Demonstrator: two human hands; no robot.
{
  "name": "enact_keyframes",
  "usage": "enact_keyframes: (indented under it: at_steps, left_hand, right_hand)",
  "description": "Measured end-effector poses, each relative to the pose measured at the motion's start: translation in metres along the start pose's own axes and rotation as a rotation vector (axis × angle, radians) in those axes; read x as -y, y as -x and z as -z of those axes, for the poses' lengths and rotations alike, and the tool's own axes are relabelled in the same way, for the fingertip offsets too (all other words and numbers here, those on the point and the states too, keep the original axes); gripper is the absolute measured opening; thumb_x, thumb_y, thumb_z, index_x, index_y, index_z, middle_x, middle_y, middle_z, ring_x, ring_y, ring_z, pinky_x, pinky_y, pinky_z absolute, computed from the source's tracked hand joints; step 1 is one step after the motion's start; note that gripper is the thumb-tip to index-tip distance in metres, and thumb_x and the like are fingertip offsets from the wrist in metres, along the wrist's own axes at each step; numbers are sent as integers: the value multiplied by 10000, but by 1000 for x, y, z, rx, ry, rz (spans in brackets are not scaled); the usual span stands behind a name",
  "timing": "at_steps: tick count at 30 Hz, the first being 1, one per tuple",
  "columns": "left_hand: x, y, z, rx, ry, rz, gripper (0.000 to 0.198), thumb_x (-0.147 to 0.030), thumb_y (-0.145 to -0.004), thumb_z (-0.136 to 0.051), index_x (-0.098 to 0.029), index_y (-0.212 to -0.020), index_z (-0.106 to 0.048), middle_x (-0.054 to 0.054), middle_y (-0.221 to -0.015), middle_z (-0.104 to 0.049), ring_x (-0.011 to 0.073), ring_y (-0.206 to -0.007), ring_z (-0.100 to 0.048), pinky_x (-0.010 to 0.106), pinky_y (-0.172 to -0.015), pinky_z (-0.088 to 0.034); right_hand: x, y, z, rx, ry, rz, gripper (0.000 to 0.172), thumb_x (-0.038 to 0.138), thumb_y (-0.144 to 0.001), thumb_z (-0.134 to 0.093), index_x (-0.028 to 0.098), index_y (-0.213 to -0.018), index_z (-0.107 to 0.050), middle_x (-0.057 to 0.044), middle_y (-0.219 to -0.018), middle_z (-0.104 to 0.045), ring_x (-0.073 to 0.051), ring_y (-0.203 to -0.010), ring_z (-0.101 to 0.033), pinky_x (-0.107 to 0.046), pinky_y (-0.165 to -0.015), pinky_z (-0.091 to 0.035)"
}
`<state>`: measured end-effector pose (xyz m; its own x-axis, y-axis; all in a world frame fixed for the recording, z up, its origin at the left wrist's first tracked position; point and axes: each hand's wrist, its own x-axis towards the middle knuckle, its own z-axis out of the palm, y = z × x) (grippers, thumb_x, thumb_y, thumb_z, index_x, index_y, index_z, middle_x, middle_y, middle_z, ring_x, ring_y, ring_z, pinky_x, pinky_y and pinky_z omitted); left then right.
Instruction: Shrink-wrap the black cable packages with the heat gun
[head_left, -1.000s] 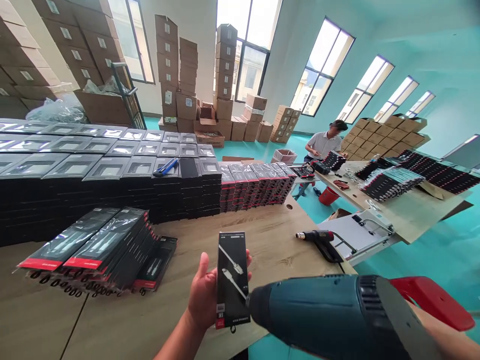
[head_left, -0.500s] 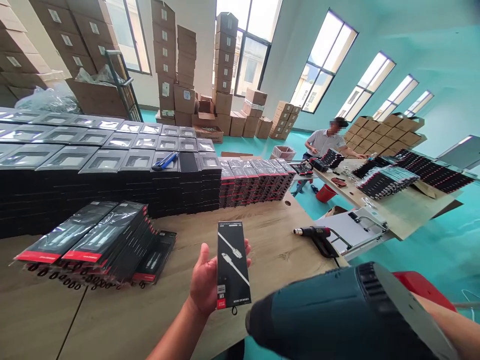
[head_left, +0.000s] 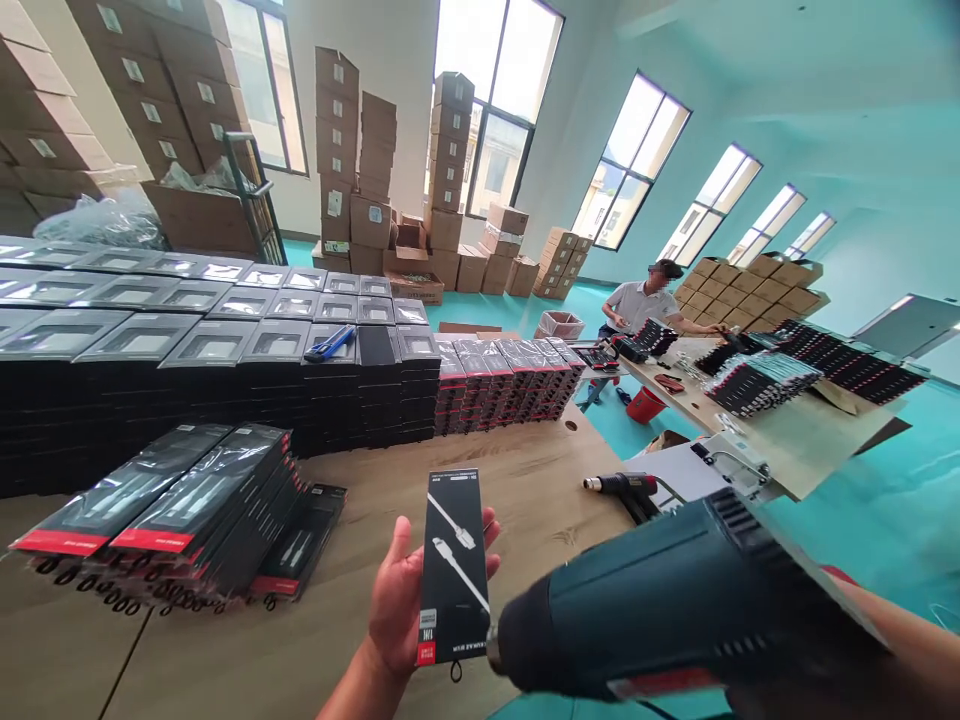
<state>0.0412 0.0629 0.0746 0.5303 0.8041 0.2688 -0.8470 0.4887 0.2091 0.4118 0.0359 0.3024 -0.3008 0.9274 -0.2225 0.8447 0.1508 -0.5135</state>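
Got a slim black retail box with a white cable printed on it [head_left: 454, 565] resting upright in my left hand [head_left: 397, 598], fingers wrapped behind it, thumb on the left edge. It's over the near edge of the pale wooden worktable [head_left: 525, 480]. The chunky teal heat gun [head_left: 675, 595] is in my right hand, but that hand is out of view, so I can't tell the grip. Its nozzle sits just beside the box's lower right corner. Left of the box, a fanned pile of shiny wrapped black packs [head_left: 180, 510].
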Motion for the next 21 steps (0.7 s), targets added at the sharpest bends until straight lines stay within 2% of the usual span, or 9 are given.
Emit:
enact_keyframes:
  at_steps: [2, 3, 6, 9, 12, 15, 19, 21]
  left_hand:
    - [4, 2, -1, -5, -15, 25, 993, -813, -984, -137, -112, -1629, -416, 175, -1721, -356, 359, -1626, -272, 561, -1332, -178]
    - [6, 3, -1, -3, -19, 22, 986, -815, -984, -149, -119, -1625, -426, 170, -1716, -366, 354, -1625, -279, 559, -1325, -206]
    - [12, 6, -4, 2, -33, -3, 924, -789, -1004, -223, -132, -1610, -456, 150, -1718, -359, 342, -1635, -255, 569, -1294, -290]
    - [16, 7, -7, -19, -53, 21, 774, -665, -1060, -297, -135, -1590, -488, 154, -1705, -384, 354, -1620, -296, 597, -1245, -369]
    - [17, 7, -13, -39, -46, 23, 665, -576, -1087, -330, -155, -1558, -535, 148, -1660, -470, 352, -1580, -388, 604, -1205, -421]
    - [17, 5, -18, -67, 26, 48, 625, -575, -1088, -347, -179, -1493, -610, 137, -1542, -620, 341, -1477, -540, 613, -1199, -424]
    - [18, 4, -18, -213, 167, 83, 638, -575, -1089, -346, -127, -1405, -674, 137, -1409, -727, 295, -1323, -675, 516, -1185, -453]
    - [17, 5, -15, -260, 184, 109, 653, -594, -1078, -368, -110, -1361, -701, 155, -1340, -762, 306, -1277, -702, 496, -1136, -491]
  right_hand:
    - [18, -12, 5, -33, -30, -68, 356, 728, -760, -745, 448, -977, -787, 57, -849, -824, -362, -814, -770, -442, -697, -688]
    - [28, -20, 8, -49, -33, -46, 411, 744, -788, -721, 407, -1015, -782, 37, -892, -824, -362, -888, -756, -439, -791, -670]
    - [51, -45, 15, -59, -53, 7, 535, 777, -822, -670, 292, -1034, -748, -18, -957, -807, -357, -971, -719, -432, -883, -613]
    - [54, -57, 14, -34, -74, 12, 575, 766, -818, -662, 241, -1047, -709, -45, -936, -785, -352, -932, -712, -435, -815, -611]
    - [45, -50, 9, -14, -81, -7, 512, 732, -831, -670, 257, -1012, -727, -38, -897, -789, -355, -899, -716, -442, -784, -621]
    - [26, -30, 4, -21, -95, -30, 452, 722, -786, -728, 350, -1041, -755, 1, -966, -821, -361, -925, -739, -436, -820, -651]
    - [-10, 0, -4, 18, -50, -69, 267, 655, -677, -829, 502, -890, -776, 58, -761, -789, -355, -733, -749, -447, -624, -672]
    - [-23, 8, -7, 26, -31, -43, 316, 618, -643, -862, 563, -941, -772, 83, -836, -814, -367, -758, -772, -471, -663, -686]
